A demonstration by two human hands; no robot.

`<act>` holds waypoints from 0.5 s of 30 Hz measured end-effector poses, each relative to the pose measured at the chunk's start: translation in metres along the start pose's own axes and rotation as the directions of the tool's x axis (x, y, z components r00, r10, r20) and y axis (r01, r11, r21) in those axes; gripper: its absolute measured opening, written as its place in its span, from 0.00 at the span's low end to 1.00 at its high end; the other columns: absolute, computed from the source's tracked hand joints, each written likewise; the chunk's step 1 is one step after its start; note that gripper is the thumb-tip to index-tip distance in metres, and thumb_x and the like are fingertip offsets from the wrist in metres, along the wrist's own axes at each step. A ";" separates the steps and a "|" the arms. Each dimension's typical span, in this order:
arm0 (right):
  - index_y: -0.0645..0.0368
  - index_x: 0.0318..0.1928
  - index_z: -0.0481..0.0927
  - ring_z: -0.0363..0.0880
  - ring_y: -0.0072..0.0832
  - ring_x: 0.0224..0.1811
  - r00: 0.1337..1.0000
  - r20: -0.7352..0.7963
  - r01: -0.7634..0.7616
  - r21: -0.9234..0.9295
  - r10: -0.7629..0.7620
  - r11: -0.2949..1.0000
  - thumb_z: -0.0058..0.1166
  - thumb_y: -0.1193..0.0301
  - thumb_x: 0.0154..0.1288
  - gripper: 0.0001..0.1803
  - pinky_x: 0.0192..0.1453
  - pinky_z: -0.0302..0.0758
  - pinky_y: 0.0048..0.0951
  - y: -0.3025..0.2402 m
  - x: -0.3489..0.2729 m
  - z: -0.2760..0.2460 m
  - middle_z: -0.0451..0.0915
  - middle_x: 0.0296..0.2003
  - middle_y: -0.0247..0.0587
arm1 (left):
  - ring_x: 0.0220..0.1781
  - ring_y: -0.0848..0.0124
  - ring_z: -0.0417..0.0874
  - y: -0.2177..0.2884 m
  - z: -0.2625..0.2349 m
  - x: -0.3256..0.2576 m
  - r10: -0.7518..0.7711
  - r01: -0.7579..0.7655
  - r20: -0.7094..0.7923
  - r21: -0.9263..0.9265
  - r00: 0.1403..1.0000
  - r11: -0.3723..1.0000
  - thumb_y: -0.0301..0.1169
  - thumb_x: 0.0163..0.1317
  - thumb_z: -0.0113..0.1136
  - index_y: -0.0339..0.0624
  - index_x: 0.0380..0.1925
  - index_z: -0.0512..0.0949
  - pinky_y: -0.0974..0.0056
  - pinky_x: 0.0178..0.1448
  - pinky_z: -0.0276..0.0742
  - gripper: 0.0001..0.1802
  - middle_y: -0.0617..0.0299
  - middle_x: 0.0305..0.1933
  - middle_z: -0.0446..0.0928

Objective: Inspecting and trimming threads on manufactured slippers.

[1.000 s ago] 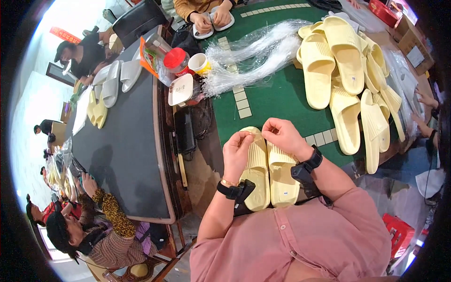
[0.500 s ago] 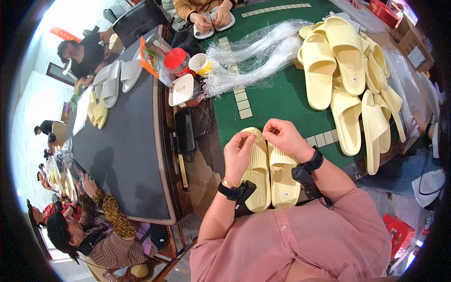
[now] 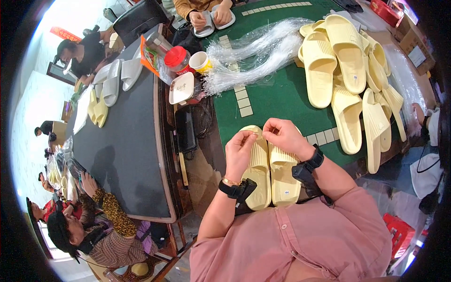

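Since a moment ago the fingertips have drawn closer together over the pair of pale yellow slippers [image 3: 270, 171] at lower centre on the green counter [image 3: 277, 101]. Left hand [image 3: 240, 152] and right hand [image 3: 283, 136] both pinch something too fine to make out; it could slip free, or the unheld pair could slide off the edge.

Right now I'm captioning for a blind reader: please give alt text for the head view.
Both hands, left hand and right hand, pinch at the top of a pair of pale yellow slippers lying soles up at the edge of a green table. More yellow slippers are piled to the right, and clear plastic strands lie beyond.
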State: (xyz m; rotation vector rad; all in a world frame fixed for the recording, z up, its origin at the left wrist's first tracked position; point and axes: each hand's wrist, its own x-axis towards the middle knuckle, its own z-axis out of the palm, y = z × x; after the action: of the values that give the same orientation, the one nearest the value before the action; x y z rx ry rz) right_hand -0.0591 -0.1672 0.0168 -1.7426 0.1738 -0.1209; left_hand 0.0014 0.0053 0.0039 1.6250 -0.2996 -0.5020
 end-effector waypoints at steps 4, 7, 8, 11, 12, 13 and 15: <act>0.66 0.32 0.77 0.71 0.17 0.27 1.000 -0.007 -0.014 0.005 0.014 1.000 0.56 0.71 0.60 0.08 0.32 0.71 0.24 0.001 0.000 0.000 0.77 0.23 0.33 | 0.37 0.82 0.77 0.003 0.000 -0.001 0.013 -0.015 0.022 0.097 1.000 0.995 0.25 0.65 0.60 0.33 0.38 0.80 0.75 0.43 0.73 0.06 0.67 0.35 0.81; 0.65 0.32 0.77 0.71 0.17 0.27 1.000 -0.026 0.017 0.018 -0.017 1.000 0.56 0.71 0.60 0.08 0.32 0.71 0.24 0.002 -0.001 0.000 0.77 0.23 0.33 | 0.37 0.82 0.76 0.006 0.002 -0.003 0.033 -0.034 0.013 0.132 0.999 0.991 0.25 0.65 0.60 0.33 0.39 0.80 0.75 0.42 0.72 0.06 0.67 0.35 0.80; 0.65 0.32 0.77 0.71 0.17 0.27 1.000 -0.019 0.011 0.027 -0.010 1.000 0.56 0.71 0.60 0.08 0.32 0.71 0.24 0.002 -0.002 0.000 0.77 0.24 0.33 | 0.37 0.82 0.76 0.007 0.003 -0.003 0.033 -0.035 0.014 0.135 0.999 0.990 0.25 0.65 0.60 0.33 0.39 0.80 0.75 0.42 0.72 0.06 0.67 0.35 0.80; 0.65 0.32 0.77 0.71 0.16 0.27 0.999 -0.008 0.034 0.040 -0.034 0.999 0.56 0.71 0.60 0.08 0.32 0.71 0.23 0.003 -0.002 0.001 0.77 0.24 0.33 | 0.37 0.82 0.76 0.008 0.006 -0.002 0.056 -0.055 -0.012 0.078 0.998 0.995 0.25 0.65 0.60 0.33 0.39 0.79 0.75 0.42 0.73 0.06 0.68 0.34 0.80; 0.65 0.32 0.77 0.71 0.16 0.27 0.999 -0.001 0.046 0.059 -0.046 0.997 0.56 0.71 0.60 0.08 0.32 0.71 0.23 0.003 -0.002 0.001 0.77 0.24 0.33 | 0.37 0.82 0.76 0.008 0.007 -0.002 0.066 -0.065 -0.020 0.055 0.998 0.996 0.25 0.65 0.60 0.33 0.39 0.79 0.75 0.42 0.73 0.06 0.68 0.34 0.80; 0.65 0.32 0.77 0.71 0.16 0.27 0.998 -0.006 0.059 0.046 -0.059 0.997 0.56 0.71 0.60 0.08 0.32 0.71 0.23 0.003 -0.002 0.001 0.77 0.24 0.33 | 0.37 0.82 0.76 0.008 0.007 -0.002 0.069 -0.068 -0.028 0.042 0.997 0.997 0.25 0.65 0.60 0.33 0.39 0.79 0.75 0.43 0.73 0.06 0.68 0.34 0.80; 0.65 0.32 0.77 0.71 0.16 0.27 0.999 -0.020 0.044 0.042 -0.043 0.998 0.56 0.72 0.60 0.08 0.32 0.71 0.23 0.004 -0.001 0.001 0.76 0.23 0.33 | 0.36 0.82 0.76 0.009 0.005 -0.002 0.079 -0.078 -0.016 0.055 0.997 0.995 0.24 0.65 0.60 0.32 0.39 0.79 0.75 0.42 0.72 0.06 0.68 0.34 0.80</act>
State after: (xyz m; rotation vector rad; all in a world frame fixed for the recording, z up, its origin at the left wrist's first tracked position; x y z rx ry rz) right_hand -0.0605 -0.1665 0.0125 -1.7043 0.1462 -0.1713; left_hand -0.0019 0.0004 0.0122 1.6629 -0.3647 -0.4223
